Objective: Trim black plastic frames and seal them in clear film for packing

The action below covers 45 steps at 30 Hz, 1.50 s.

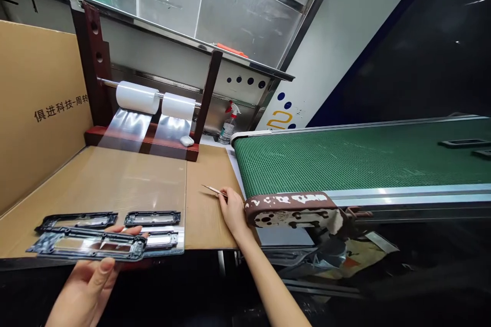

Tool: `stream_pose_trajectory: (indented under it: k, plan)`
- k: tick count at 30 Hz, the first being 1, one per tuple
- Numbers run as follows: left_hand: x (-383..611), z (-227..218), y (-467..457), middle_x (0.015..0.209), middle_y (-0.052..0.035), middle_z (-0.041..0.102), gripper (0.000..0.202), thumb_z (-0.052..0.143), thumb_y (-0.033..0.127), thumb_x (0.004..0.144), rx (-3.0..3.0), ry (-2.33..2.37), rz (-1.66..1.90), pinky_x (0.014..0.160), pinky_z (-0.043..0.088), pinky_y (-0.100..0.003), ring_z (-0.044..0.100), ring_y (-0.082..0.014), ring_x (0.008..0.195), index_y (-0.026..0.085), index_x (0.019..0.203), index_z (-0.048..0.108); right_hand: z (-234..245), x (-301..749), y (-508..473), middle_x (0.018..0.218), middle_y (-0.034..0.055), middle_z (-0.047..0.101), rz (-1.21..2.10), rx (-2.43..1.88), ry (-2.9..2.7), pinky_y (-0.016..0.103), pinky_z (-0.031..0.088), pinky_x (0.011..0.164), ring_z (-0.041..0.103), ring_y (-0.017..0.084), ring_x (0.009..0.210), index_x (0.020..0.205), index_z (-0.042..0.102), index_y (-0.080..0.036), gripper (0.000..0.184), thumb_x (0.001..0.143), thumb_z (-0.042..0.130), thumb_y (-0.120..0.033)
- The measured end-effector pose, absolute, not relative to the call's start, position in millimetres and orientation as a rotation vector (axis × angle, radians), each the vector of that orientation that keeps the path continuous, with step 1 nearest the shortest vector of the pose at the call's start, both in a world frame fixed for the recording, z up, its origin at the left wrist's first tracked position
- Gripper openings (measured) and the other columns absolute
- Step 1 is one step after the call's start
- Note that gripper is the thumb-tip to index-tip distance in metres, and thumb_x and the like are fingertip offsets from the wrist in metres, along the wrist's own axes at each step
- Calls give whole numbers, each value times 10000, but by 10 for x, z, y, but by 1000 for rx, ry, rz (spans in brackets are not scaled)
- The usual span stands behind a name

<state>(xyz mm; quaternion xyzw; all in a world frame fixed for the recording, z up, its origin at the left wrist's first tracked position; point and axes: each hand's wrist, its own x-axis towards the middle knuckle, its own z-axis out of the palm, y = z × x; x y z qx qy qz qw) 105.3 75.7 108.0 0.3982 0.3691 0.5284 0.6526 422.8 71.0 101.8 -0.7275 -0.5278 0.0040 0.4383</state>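
My left hand [90, 286] grips a long dark frame with a clear window [48, 245], thumb at the lower edge and fingers behind it. The frame is held above the front of the cardboard-covered table [207, 219]. Behind it lies a similar dark frame [79, 221], with another dark frame [152, 218] to its right. A third frame [164, 239] is partly hidden by my left fingers. Over the table's right side, my right hand [233, 212] is closed on a thin pointed tool [211, 189], its tip towards the left. The tool's exact kind is unclear.
Two rolls of clear film [137, 97] hang on a rod in a dark red stand [141, 144] at the back. A spray bottle [227, 129] stands beside it. At right runs a green conveyor belt [326, 158] carrying dark frames [464, 143]. A cardboard wall [38, 71] rises at left.
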Motion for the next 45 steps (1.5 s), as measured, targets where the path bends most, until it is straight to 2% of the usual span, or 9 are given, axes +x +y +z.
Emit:
stream_pose_trajectory:
  k: [4,8,12,17,21,26,30,37,45]
  plan:
    - [1057,1098,747,1159,-29,749,479,800,396,715,746,738,1159,877,576,-315,708,-295,1025,308,1169,674,1094,4115,651,1110,146,707,57,-1702,-1390,391,497,964,663,233,1066,1092,645,-136,246,933,477,-220]
    - [1029,1115,751,1159,-43,749,519,822,394,691,703,755,1180,874,577,-309,704,-304,1033,293,1177,671,1291,3951,549,1169,121,705,168,-1610,-1448,334,536,939,678,203,1069,1194,629,-147,310,929,497,-239]
    - [1014,1171,732,1143,-59,755,476,857,387,641,712,737,1152,849,598,-377,706,-345,1016,284,1083,713,1543,3725,301,1203,98,696,252,-1516,-1556,349,529,963,663,201,1106,1244,623,-188,336,927,519,-230]
    - [1075,1349,593,982,-45,797,431,869,457,605,755,792,1290,818,560,-208,750,-243,886,269,974,749,1802,3424,-79,891,53,732,34,-1416,-1887,241,549,673,673,136,733,1224,649,-215,296,955,524,-216]
    - [1053,1410,544,971,-60,798,476,889,479,555,813,799,1293,813,570,-237,751,-266,875,270,960,753,1926,3232,-203,791,24,722,-325,-1257,-2012,213,470,531,606,108,603,1133,689,-221,254,953,527,-145]
    - [951,1354,544,996,-33,795,434,868,455,596,801,782,1283,826,585,-275,743,-289,920,312,987,746,2004,3141,-187,792,32,728,-487,-1170,-2057,234,476,518,610,120,602,1113,686,-202,235,959,527,-123]
    - [934,1347,508,1027,-23,789,384,824,450,662,802,776,1279,840,595,-304,739,-297,938,331,1015,731,2014,3143,-185,800,32,727,-492,-1170,-2084,245,480,521,606,122,609,1140,673,-201,260,979,483,-127]
    - [996,1417,475,958,1,800,412,841,492,623,805,785,1317,795,596,-248,755,-263,866,336,988,730,2039,3131,-208,811,43,724,-467,-1165,-2091,255,481,529,614,137,625,1134,679,-177,243,964,515,-118]
    - [850,1206,517,1043,-17,784,445,864,422,608,752,753,1269,836,611,-360,732,-326,952,355,1024,723,1972,3145,-196,803,42,706,-204,-1148,-2092,206,518,560,625,109,623,1196,629,-178,264,978,483,-145]
